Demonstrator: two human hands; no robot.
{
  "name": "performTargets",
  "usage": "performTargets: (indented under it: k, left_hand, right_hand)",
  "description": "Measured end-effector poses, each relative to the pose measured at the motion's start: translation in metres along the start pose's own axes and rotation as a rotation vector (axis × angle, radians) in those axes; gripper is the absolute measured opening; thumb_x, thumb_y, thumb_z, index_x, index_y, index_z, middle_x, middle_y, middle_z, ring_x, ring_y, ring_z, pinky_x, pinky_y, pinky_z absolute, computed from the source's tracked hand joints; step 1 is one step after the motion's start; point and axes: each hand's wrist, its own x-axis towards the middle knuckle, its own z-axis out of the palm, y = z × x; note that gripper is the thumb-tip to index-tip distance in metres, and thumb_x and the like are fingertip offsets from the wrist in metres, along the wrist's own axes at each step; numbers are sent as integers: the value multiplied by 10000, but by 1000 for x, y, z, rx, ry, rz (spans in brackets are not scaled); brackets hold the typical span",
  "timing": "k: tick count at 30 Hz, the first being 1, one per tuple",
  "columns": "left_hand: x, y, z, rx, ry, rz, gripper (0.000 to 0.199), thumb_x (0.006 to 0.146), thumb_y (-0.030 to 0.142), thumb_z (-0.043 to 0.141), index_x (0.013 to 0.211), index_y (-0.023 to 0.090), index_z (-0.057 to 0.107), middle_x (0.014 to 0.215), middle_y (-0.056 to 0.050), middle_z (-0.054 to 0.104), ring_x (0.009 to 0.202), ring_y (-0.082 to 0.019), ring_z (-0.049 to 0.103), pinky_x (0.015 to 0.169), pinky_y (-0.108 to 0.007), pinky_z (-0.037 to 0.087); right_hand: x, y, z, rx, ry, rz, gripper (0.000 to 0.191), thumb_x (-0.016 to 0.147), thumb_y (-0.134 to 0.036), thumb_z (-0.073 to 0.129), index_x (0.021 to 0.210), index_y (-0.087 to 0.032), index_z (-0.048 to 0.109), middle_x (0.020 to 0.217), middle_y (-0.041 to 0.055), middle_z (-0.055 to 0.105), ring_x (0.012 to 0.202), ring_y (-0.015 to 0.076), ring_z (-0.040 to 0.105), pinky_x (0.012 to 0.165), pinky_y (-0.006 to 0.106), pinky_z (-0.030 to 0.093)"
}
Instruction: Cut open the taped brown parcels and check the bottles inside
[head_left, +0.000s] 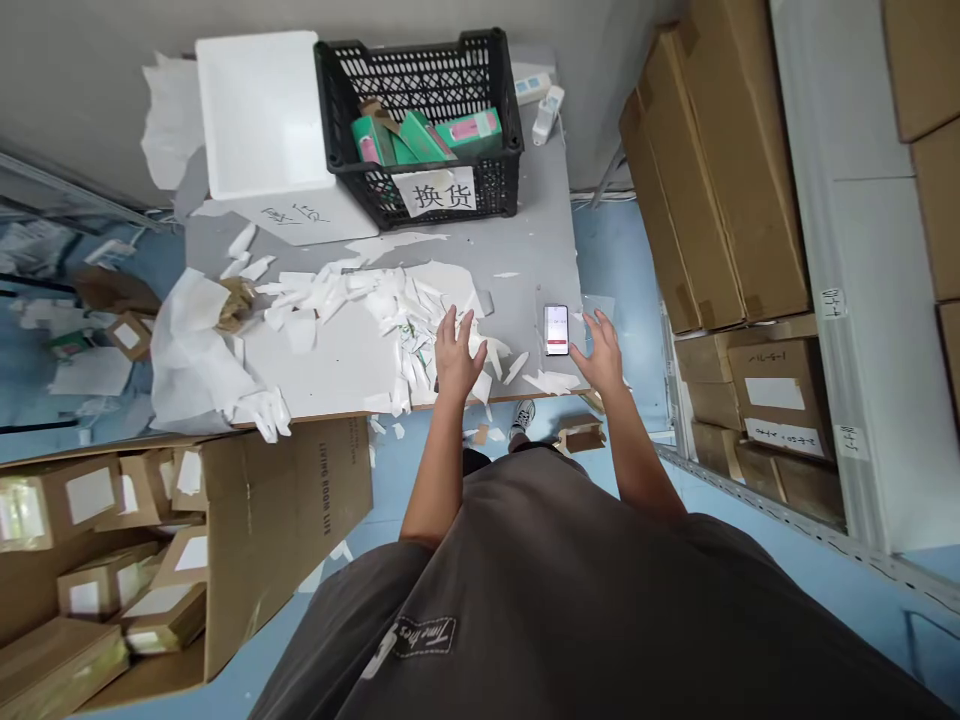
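My left hand (458,355) is over the front part of the table with its fingers apart, at the right end of a heap of white paper scraps (375,300). Nothing shows in its grasp. To the right, my right hand (598,350) is spread beside a smartphone (556,330). Its thumb is close to the phone's lower right edge; whether they touch I cannot tell. The phone lies face up with a lit screen that has a red bar near the bottom. Loose bits of white paper (553,382) lie just below the phone.
A black plastic crate (442,190) holding green boxes (425,137) stands at the back of the grey table, beside a white bin (262,120). A large carton (285,520) of parcels is at lower left. Shelves with brown boxes (772,385) line the right.
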Motion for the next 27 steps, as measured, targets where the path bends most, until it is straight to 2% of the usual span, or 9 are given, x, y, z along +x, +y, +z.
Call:
performTargets:
  k: [4, 7, 11, 14, 18, 20, 22, 24, 27]
  left_hand:
    - [-13, -20, -25, -14, -1, -15, 642, 1031, 424, 629, 1629, 223, 504, 1768, -178, 372, 1638, -386, 360, 1307, -605, 373]
    - [-27, -43, -55, -13, -1, -30, 649, 1029, 411, 616, 1638, 222, 497, 1771, -173, 370, 1644, -379, 353, 1305, -588, 373]
    - [-53, -88, -109, -9, 18, -61, 672, 1010, 420, 631, 1638, 223, 498, 1776, -176, 361, 1649, -386, 336, 1316, -588, 353]
    - [-78, -129, -152, -7, 76, -75, 681, 988, 421, 652, 1624, 220, 511, 1758, -192, 385, 1636, -398, 354, 1314, -612, 350]
    - [-107, -174, -194, -21, 154, -111, 689, 963, 405, 668, 1611, 225, 520, 1739, -206, 406, 1626, -409, 365, 1303, -644, 357]
    - [-116, -188, -206, -38, 171, -131, 685, 962, 404, 666, 1610, 232, 519, 1737, -206, 410, 1628, -410, 360, 1299, -655, 359]
    - [-120, -194, -211, -59, 170, -139, 684, 963, 402, 667, 1610, 237, 517, 1739, -203, 410, 1635, -407, 351, 1301, -659, 354]
    - [-117, -194, -211, -75, 153, -131, 688, 965, 400, 669, 1614, 235, 514, 1744, -200, 405, 1644, -405, 339, 1304, -658, 349]
    - [-104, -187, -201, -79, 123, -97, 686, 976, 416, 665, 1620, 233, 515, 1755, -188, 399, 1657, -408, 317, 1306, -657, 347]
  right_hand:
    - [0, -41, 9, -14, 31, -51, 680, 1000, -417, 623, 1641, -239, 480, 1702, 175, 440, 1583, 380, 415, 1286, 639, 397]
    - [-6, -83, 25, -10, 22, -79, 682, 985, -389, 632, 1634, -236, 490, 1698, 175, 448, 1575, 378, 425, 1284, 634, 403]
    - [-16, -156, 61, 6, -11, -122, 689, 975, -377, 649, 1633, -236, 498, 1702, 177, 446, 1575, 377, 426, 1285, 634, 402]
    - [-24, -216, 92, 15, -57, -174, 695, 973, -370, 666, 1635, -238, 500, 1711, 177, 436, 1585, 367, 417, 1296, 624, 387]
    - [-31, -279, 123, 12, -98, -231, 695, 974, -363, 676, 1634, -233, 503, 1712, 178, 435, 1588, 350, 420, 1292, 585, 406]
    - [-32, -297, 131, 10, -103, -246, 693, 976, -369, 674, 1634, -242, 502, 1710, 174, 440, 1586, 351, 423, 1285, 591, 413]
    - [-32, -305, 132, 7, -91, -250, 689, 980, -386, 668, 1634, -250, 498, 1706, 173, 443, 1581, 357, 425, 1282, 613, 409]
    - [-29, -304, 128, -5, -65, -242, 684, 988, -407, 656, 1635, -254, 493, 1706, 173, 441, 1579, 362, 424, 1281, 638, 398]
    - [-26, -290, 116, -37, -22, -215, 676, 1001, -440, 634, 1636, -262, 486, 1711, 167, 436, 1582, 369, 416, 1279, 662, 388]
